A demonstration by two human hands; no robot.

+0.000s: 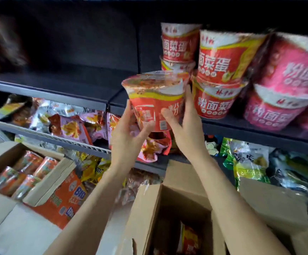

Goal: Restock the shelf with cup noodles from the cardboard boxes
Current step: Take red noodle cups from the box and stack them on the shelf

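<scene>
Two hands clasping one red noodle cup (155, 100), left hand (129, 133) underneath, right hand (184, 124) alongside

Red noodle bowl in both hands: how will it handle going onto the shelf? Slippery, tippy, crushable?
The red noodle bowl wears glossy shrink film, so it is probably slick; both hands grip it, left hand, right hand. It narrows toward the base, so likely tippy when stacked like the shelved red bowls. Probably light and crushable.

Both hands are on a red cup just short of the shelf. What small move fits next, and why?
Probably ease the cup forward onto the bare shelf, left of the red stacks. The left hand and right hand hold it upright at shelf height, and that spot looks open.
</scene>
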